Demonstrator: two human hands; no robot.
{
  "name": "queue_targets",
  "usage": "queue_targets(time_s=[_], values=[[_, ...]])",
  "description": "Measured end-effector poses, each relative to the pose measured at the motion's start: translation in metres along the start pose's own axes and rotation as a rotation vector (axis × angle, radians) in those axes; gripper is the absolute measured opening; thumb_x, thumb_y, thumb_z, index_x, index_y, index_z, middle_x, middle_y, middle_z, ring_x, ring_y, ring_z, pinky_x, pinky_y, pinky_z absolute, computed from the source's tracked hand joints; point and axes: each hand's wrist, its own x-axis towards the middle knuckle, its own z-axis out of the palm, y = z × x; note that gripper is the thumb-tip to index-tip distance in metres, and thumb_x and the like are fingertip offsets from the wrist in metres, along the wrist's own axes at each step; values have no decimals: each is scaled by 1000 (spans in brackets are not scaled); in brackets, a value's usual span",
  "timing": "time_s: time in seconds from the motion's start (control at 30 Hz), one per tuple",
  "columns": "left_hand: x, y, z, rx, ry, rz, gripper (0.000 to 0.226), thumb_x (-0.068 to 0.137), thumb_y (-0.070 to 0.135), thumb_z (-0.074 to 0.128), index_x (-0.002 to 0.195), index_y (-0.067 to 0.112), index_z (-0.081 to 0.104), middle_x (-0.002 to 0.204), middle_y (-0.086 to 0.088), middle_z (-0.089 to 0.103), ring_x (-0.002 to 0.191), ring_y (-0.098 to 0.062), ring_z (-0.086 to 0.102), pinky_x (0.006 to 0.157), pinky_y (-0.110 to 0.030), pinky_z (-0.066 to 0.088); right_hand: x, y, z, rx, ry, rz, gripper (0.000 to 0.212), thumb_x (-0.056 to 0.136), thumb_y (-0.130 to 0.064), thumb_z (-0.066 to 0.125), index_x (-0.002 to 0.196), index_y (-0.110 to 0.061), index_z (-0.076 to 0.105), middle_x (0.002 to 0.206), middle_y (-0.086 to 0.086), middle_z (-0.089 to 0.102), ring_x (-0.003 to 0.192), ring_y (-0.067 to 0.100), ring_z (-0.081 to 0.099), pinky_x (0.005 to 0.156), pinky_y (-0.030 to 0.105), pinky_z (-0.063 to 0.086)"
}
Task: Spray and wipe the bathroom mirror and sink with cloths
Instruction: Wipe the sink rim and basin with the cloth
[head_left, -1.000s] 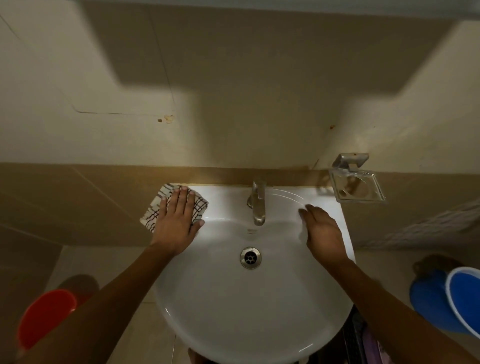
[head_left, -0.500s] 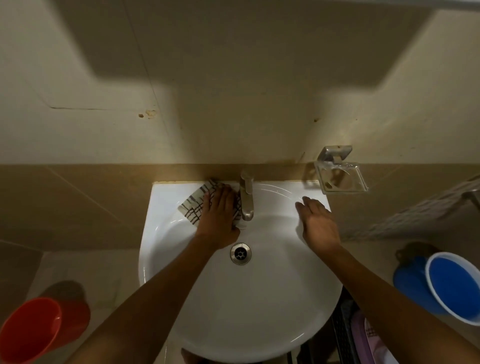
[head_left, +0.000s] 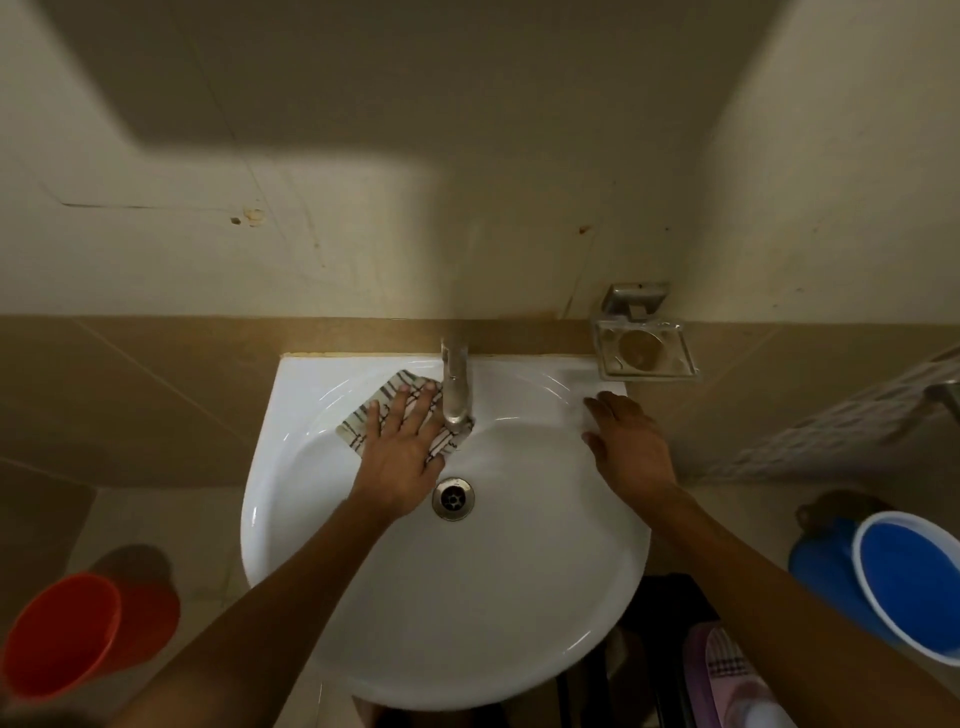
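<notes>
A white round sink (head_left: 467, 613) hangs on the tiled wall below me. My left hand (head_left: 402, 452) lies flat, fingers spread, pressing a checked cloth (head_left: 358, 423) against the basin's back slope, just left of the steel tap (head_left: 456, 387). The drain (head_left: 453, 499) sits right below that hand. My right hand (head_left: 626, 447) rests with straight fingers on the sink's right rim, and a faint white cloth seems to lie under its fingertips. No mirror is in view.
A metal soap dish (head_left: 644, 349) is fixed to the wall right of the tap. An orange bucket (head_left: 67, 634) stands on the floor at left, a blue bucket (head_left: 909, 587) at right. A pink item (head_left: 727, 675) lies below the sink's right side.
My left hand slid the checked cloth from the sink's back-left corner rightward to the tap and now down its left side. The right hand stayed on the right rim.
</notes>
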Motion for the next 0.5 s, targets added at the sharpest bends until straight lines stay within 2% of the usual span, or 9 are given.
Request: queue_targets(time_s=[0.07,0.17,0.33,0.4,0.5], values=[[-7,15,4,-42,-12,-2,74,89,50,21,157,22,20,166,-6,10,153,-32,-4,120,-58,-4,0,3,0,11,-13,-17,49,92,-20,65,139,-10,52,138,13,55,126,32,52,103,44,44],[-13,38,10,-81,-43,27,74,87,48,23,158,25,17,166,-5,9,153,-32,-4,121,-60,0,-1,8,1,34,0,-43,50,86,-15,72,133,-7,57,131,16,60,119,36,58,95,47,50],[-1,65,14,-88,-43,75,70,90,41,33,156,18,26,165,-5,16,150,-36,19,120,-59,13,-1,14,1,40,-1,-61,50,84,-15,74,131,-7,59,129,16,62,117,36,59,92,46,51],[7,74,12,-70,-49,111,68,93,38,38,156,16,26,165,-6,17,151,-36,14,121,-56,17,-1,16,1,47,-9,-68,50,88,-17,70,135,-8,56,135,16,58,123,35,55,98,47,48],[24,85,7,-71,-70,116,67,97,35,42,157,15,21,166,-4,13,153,-31,3,123,-48,13,-1,18,2,80,-36,-47,50,92,-19,65,140,-8,51,142,15,53,131,34,48,105,46,42]])
